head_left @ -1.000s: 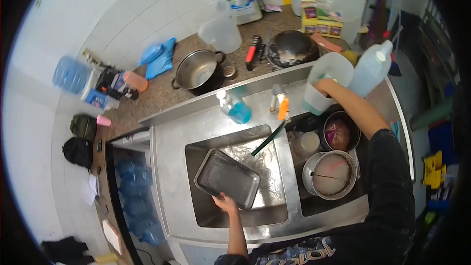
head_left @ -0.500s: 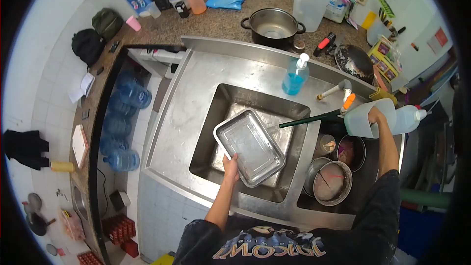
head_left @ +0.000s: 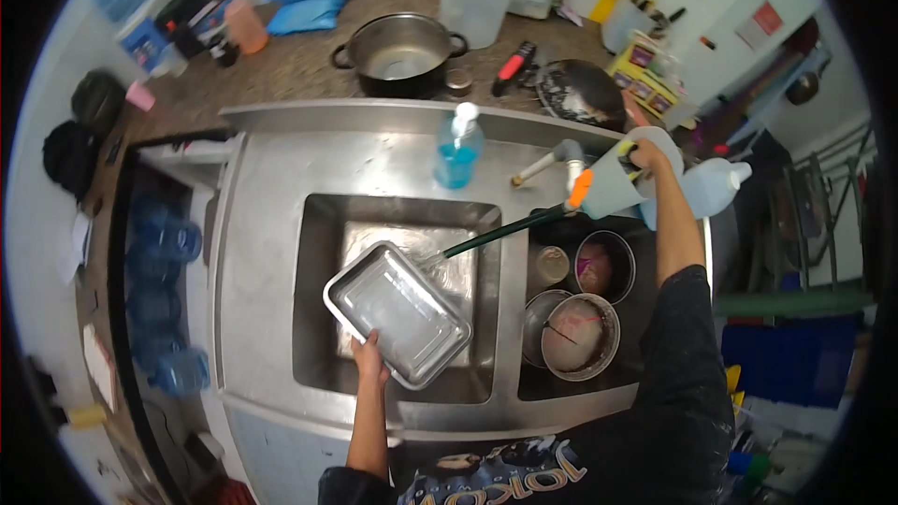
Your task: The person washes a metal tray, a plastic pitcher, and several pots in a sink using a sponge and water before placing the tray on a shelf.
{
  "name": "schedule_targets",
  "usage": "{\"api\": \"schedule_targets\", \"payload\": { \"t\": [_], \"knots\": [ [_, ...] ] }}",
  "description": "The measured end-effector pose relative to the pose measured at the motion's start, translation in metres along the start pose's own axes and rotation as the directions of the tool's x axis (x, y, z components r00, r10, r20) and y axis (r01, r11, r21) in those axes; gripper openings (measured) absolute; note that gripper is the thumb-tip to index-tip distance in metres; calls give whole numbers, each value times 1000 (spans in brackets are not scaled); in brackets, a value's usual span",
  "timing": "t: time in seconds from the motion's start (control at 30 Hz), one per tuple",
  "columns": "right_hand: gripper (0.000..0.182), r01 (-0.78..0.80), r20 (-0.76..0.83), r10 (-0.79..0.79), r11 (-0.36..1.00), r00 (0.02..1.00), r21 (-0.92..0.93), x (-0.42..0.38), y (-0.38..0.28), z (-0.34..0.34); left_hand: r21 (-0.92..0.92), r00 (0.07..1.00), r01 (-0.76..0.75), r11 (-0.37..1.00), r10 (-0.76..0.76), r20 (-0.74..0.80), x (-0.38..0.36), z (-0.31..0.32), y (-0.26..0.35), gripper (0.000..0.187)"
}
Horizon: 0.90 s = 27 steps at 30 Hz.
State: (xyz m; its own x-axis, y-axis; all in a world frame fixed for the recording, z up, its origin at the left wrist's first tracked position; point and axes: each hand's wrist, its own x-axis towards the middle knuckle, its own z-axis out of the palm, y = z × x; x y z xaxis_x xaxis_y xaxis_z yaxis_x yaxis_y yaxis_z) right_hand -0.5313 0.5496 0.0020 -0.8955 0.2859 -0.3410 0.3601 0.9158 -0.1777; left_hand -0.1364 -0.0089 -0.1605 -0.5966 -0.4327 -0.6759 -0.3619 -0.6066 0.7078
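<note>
A rectangular metal tray [head_left: 398, 309] is tilted over the left sink basin [head_left: 318, 337]. My left hand [head_left: 370, 357] grips its near-left rim, thumb on the inside. My right hand [head_left: 647, 159] is closed on a small yellow and dark sponge [head_left: 628, 151], at the mouth of a cut-open translucent plastic jug [head_left: 606, 189]. Beside the jug stands a pale blue bottle with a white cap [head_left: 716, 187]. A dark green hose [head_left: 505, 235] runs from the orange-handled faucet [head_left: 579, 192] over the left basin.
Several pots, one a round pan with murky liquid [head_left: 575, 337], sit in the right basin. A pump bottle of blue liquid [head_left: 458, 154] stands behind the sinks. On the back counter are a black two-handled pot [head_left: 400, 56] and a scorched pan [head_left: 580, 93].
My right hand has come up out of the jug, and a sponge now shows in its fingers. The jug has tipped. My left hand still holds the tray; the whole view has shifted.
</note>
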Motion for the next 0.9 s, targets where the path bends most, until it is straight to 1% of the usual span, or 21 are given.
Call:
{"api": "schedule_targets", "payload": {
  "t": [0.03,0.1,0.13,0.2,0.27,0.33,0.37,0.4,0.43,0.47,0.5,0.53,0.57,0.6,0.63,0.67,0.7,0.73,0.77,0.87,0.9],
  "knots": [
    [44,-22,-13,22,1000,1000,4,-2,-5,-7,13,1000,-6,1000,6,5,4,-1,-5,44],
    [43,-88,186,62,987,980,133,-5,-10,-15,33,1000,-4,999,4,7,8,4,-9,43],
    [43,-93,193,67,987,979,130,-12,-9,-23,15,1000,28,999,-28,-3,4,10,-6,42],
    [37,123,120,-140,983,983,133,-33,-12,-42,10,999,28,1000,-27,-26,0,12,-10,42],
    [38,267,-172,-233,939,957,216,-76,-16,-55,4,1000,9,1000,-9,-26,-3,16,-12,45],
    [42,374,-404,-315,925,859,74,-94,2,-60,43,993,-109,993,111,-48,5,10,-29,47],
    [35,537,-550,-421,841,721,61,-134,-17,-63,104,985,-146,984,154,-81,4,11,-29,46],
    [36,407,-435,-256,862,863,301,-194,-58,-74,166,975,-177,970,195,-105,2,14,-29,45],
    [39,628,-564,-437,753,701,196,-210,-55,-58,168,961,-225,960,247,-127,-8,21,-23,43],
    [43,565,-465,-374,726,803,393,-246,-73,-42,234,946,-271,934,304,-117,-12,24,-20,43],
    [44,627,-502,-416,674,759,390,-271,-84,-11,273,928,-313,910,354,-116,-23,33,-11,44],
    [47,690,-365,-586,624,724,367,-301,-116,2,312,910,-352,882,401,-109,-37,41,0,45],
    [49,700,-266,-652,612,710,369,-322,-133,32,319,907,-359,877,408,-100,-44,44,3,45],
    [54,670,-109,-771,463,627,581,-334,-159,68,356,901,-381,853,429,-62,-51,45,6,46],
    [58,575,-115,-708,454,696,681,-350,-169,134,390,893,-406,826,450,-25,-57,44,9,48],
    [62,453,44,-764,427,643,782,-353,-181,208,396,886,-418,818,463,-22,-61,46,11,48],
    [65,470,13,-731,452,682,758,-378,-208,238,430,879,-420,800,476,-26,-67,46,12,50],
    [69,383,66,-713,450,698,806,-386,-227,274,464,872,-420,780,488,-32,-73,43,17,52],
    [74,472,-123,-669,371,733,799,-391,-240,307,351,914,-385,854,406,16,-97,53,47,55],
    [70,634,-328,-556,550,763,543,-390,-273,303,351,857,-496,794,513,51,-92,33,51,54],
    [62,669,-330,-599,527,730,524,-396,-280,311,368,859,-492,789,509,56,-90,25,53,54]
  ]
}}
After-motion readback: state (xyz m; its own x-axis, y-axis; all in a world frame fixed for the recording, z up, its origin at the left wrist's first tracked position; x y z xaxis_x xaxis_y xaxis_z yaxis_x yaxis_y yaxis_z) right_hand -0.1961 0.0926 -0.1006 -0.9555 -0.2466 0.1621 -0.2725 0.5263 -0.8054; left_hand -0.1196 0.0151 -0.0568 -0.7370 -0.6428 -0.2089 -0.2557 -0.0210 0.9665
